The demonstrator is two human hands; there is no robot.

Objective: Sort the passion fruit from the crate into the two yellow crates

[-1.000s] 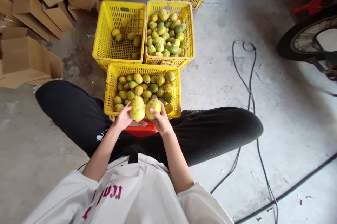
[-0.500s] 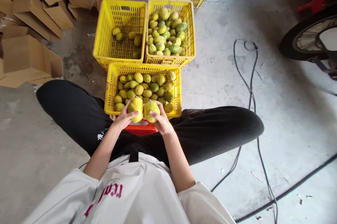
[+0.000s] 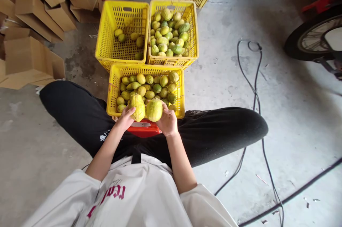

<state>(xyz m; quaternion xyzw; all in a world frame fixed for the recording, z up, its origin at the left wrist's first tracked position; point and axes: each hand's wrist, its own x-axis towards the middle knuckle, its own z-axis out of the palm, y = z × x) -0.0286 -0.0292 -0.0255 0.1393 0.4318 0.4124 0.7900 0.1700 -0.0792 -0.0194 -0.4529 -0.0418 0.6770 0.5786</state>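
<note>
My left hand [image 3: 125, 118] is wrapped round a lumpy, oval yellow-green fruit [image 3: 138, 107], its thumb on the near side. A rounder yellow-green fruit [image 3: 154, 110] rests in my right hand [image 3: 167, 121], whose fingers curl behind it and are partly hidden. The two fruits are side by side, a narrow gap between them. Both hands are over the near rim of a low yellow crate [image 3: 181, 93], which holds many similar fruits in yellow and green. The exact kind of fruit is unclear.
Behind the low crate stand two taller yellow crates: the left crate [image 3: 107, 31] holds several fruits, the right crate [image 3: 193, 29] many more. Cardboard boxes [image 3: 29, 56] crowd the left. A black cable [image 3: 253, 91] loops across the floor near a motorcycle wheel [image 3: 317, 35].
The right-hand fruit has turned, and my right thumb has moved off its front to the side. The left-hand fruit is tilted differently and slightly higher. Both hands still hold their fruits.
</note>
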